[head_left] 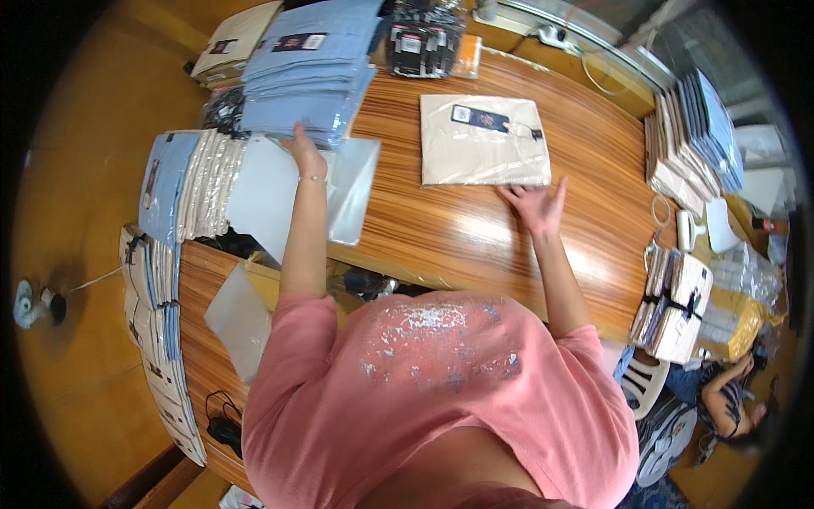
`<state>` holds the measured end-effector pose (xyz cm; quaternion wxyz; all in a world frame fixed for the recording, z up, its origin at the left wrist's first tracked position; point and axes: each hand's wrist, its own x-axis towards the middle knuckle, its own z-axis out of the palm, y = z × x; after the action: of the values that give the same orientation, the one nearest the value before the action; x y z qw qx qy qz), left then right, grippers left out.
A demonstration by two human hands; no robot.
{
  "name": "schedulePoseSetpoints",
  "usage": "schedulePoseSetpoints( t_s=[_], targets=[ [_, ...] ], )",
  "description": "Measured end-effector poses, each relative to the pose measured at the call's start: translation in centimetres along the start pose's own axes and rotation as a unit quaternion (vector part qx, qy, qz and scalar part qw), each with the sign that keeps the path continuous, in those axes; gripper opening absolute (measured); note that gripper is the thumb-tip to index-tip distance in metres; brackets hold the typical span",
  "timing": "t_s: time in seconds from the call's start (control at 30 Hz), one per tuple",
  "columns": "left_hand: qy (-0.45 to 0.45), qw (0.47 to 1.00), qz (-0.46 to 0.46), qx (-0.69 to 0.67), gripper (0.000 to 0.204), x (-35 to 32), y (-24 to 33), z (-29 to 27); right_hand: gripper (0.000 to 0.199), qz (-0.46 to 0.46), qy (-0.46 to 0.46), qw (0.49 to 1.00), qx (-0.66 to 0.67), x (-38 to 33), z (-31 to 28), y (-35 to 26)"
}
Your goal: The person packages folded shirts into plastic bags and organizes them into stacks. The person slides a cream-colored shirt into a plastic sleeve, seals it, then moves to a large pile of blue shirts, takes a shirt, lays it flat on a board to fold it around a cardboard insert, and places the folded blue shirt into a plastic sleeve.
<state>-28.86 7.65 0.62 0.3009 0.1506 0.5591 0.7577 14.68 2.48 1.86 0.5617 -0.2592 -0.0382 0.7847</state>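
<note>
A folded cream garment [475,153] in a clear bag lies on the wooden table, with a dark hang tag on its upper side. At its near edge, my right hand [538,206] is open with fingers spread, the fingertips by the plastic. My left hand [307,154] reaches over clear plastic bags [354,191] at the table's left. Its fingers are stretched out near the bottom of a stack of bagged light blue garments [305,85]; whether they touch it cannot be made out. Pale flat sheets or bags [263,187] lie just left of that wrist.
Bagged cream and blue garments [182,187] line the left side. Black packets [424,42] lie at the back. More stacks [678,153] and a tied bundle [672,304] stand right, near a white handheld tool [688,229]. Another person [729,394] is at lower right.
</note>
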Motion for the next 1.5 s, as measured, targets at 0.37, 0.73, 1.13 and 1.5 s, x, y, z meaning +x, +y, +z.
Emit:
schedulePoseSetpoints(
  t_s=[0.37, 0.73, 1.13, 1.5],
  targets=[
    [-0.241, 0.888, 0.075, 0.384, 0.071, -22.3, -5.9, 8.0, 0.035, -0.1, 0.159, 0.957, -0.221, 1.4, -3.6, -2.0],
    [-0.453, 0.84, 0.242, 0.173, 0.095, -13.9, 3.8, 11.6, 0.027, -0.341, -0.141, 0.794, -0.484, -5.2, 15.5, -4.8],
    [-0.158, 0.937, 0.079, -0.302, 0.045, -3.7, 16.7, 3.6, 0.06, -0.393, -0.413, 0.532, -0.626, -3.5, 38.1, 3.5],
    [0.056, 0.99, 0.123, -0.048, 0.067, 35.1, 17.1, 2.3, 0.061, -0.029, -0.098, 0.636, -0.765, 2.1, 20.0, 1.3]
  ],
)
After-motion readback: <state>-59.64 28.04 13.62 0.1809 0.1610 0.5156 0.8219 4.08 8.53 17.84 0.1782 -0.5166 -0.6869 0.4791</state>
